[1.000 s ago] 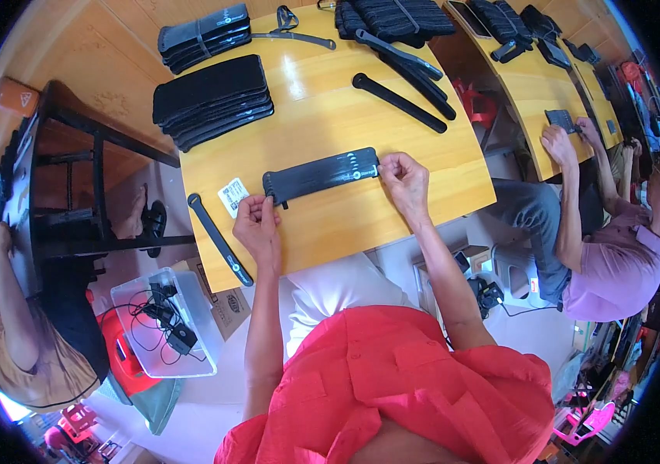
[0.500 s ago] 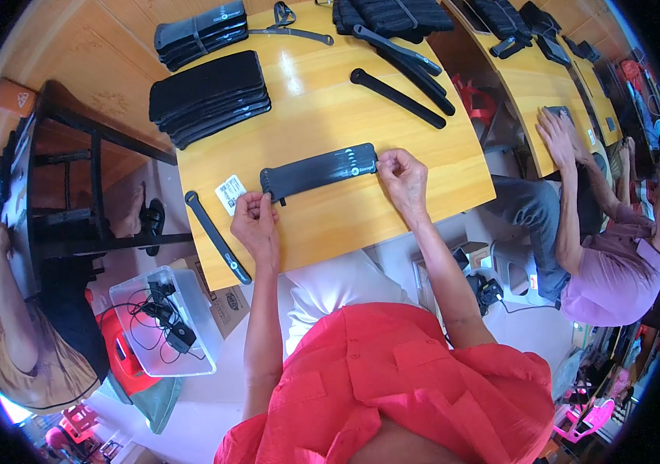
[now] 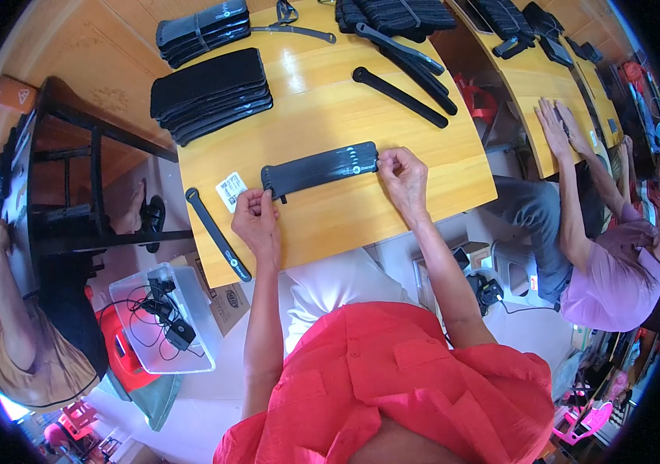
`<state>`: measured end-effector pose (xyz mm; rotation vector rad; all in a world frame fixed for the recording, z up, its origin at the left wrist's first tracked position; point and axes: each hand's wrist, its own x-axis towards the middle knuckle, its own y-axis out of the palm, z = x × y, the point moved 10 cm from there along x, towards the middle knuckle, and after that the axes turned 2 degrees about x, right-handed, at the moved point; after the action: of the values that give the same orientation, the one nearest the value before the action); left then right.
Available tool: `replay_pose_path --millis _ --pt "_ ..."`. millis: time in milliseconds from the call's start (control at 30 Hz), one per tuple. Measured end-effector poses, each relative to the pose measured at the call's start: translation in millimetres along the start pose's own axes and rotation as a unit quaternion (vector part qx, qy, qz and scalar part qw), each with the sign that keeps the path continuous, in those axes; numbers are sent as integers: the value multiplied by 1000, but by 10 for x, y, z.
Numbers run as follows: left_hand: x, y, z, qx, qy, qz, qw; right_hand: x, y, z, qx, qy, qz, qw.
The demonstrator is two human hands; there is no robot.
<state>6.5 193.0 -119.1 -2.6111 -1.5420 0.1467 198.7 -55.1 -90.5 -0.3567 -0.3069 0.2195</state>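
Note:
A flat stack of black fabric straps point(image 3: 316, 172) lies across the front of the wooden table, pale printing near its right end. My left hand point(image 3: 258, 223) pinches its left end, thumb and fingers by a small black tab. At the right end, my right hand point(image 3: 405, 182) has thumb and forefinger closed on the corner. Left of my left hand are a white printed label point(image 3: 230, 188) and a single black strap point(image 3: 219, 236) with a holed, rounded end.
Behind stand a stack of black straps point(image 3: 210, 89), a banded bundle point(image 3: 200, 32) and loose straps point(image 3: 401, 97). A clear plastic bin point(image 3: 205, 340) of cables sits on the floor to the left. Co-workers sit at both sides, one with hands point(image 3: 558, 127) on another table.
My hands and the strap stack stay almost in place. The co-worker's hands at the right have moved slightly apart.

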Motion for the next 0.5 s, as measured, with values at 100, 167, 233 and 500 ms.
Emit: replay_pose_path --millis 100,167,233,500 --pt "-8 8 -27 8 2 -6 1000 8 -4 71 -8 -16 3 1000" --pt "-6 4 -65 21 5 -13 1000 6 4 76 -15 -25 4 1000" --pt "20 -9 -18 27 13 -9 1000 9 17 96 -22 -36 6 999" --pt "47 -12 -92 65 48 -20 997 27 36 6 -14 -32 1 999"
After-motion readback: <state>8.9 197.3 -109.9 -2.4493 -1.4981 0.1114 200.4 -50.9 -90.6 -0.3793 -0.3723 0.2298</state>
